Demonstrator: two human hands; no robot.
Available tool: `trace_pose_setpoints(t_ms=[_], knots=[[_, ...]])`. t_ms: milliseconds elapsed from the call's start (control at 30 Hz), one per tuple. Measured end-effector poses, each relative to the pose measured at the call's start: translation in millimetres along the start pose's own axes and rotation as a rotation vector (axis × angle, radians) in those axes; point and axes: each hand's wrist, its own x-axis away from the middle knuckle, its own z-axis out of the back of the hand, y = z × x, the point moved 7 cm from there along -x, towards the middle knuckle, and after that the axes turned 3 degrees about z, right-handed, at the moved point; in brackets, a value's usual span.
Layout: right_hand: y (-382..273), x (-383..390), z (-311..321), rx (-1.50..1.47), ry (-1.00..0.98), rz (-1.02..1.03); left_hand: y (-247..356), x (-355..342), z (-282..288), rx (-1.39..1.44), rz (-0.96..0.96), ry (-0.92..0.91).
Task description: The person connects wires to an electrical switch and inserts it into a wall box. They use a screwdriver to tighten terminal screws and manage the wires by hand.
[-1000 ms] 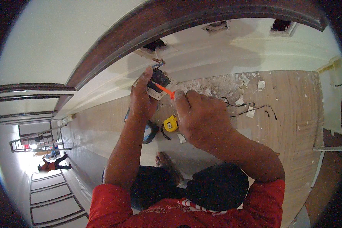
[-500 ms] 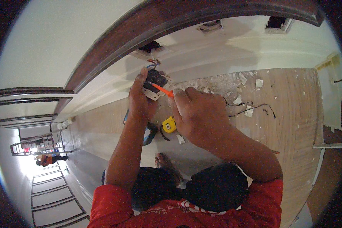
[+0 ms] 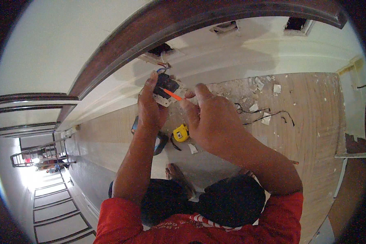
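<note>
Closed around the edge of a wall socket or switch [image 3: 169,86], my left hand [image 3: 151,112] keeps its black back turned up and its pale plate underneath. Blue and brown wires [image 3: 163,68] run from it towards a square hole [image 3: 160,49] in the wall. My right hand [image 3: 212,120] pinches an orange screwdriver [image 3: 173,95] by the handle end. Its tip meets the black back of the fitting; the exact screw or terminal is too small to make out.
On the floor below lie a yellow tape measure [image 3: 181,133], a blue-and-black item [image 3: 160,143], black wire pieces [image 3: 268,116] and plaster debris [image 3: 248,90]. Two more wall holes [image 3: 295,24] are to the right. A dark wooden rail [image 3: 122,49] crosses above; a stepladder [image 3: 38,154] stands far left.
My right fingers have shifted on the screwdriver's handle, with the index finger lifted more. My left hand and the fitting stay nearly still. At far left, a distant person has changed position.
</note>
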Motion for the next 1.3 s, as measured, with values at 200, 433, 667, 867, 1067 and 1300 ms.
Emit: trace_pose_setpoints(t_ms=[200, 433, 667, 867, 1067, 1300], knots=[[-2.6, 3.5, 0.6, 0.079, 0.090, 0.141, -0.9, -2.3, 7.4, 0.007, -0.040, 0.027], [-1.6, 8.4, -6.3, 0.147, 0.103, 0.150, -4.5, -0.3, 5.1, 0.021, -0.016, 0.021], [-16.7, 14.1, -9.3, 0.397, 0.134, 0.322, -5.9, -4.6, 9.6, -0.022, -0.044, 0.038], [-21.8, 18.2, -8.4, 0.423, 0.131, 0.329, -10.5, -5.5, 3.5, 0.095, 0.021, -0.001], [-24.8, 15.0, -2.2, 0.382, 0.122, 0.368, -7.2, -3.0, -0.3, 0.125, 0.057, -0.007], [-27.0, 17.4, -0.6, 0.387, 0.177, 0.462, -8.6, -4.5, -2.7, 0.205, 0.101, -0.120]])
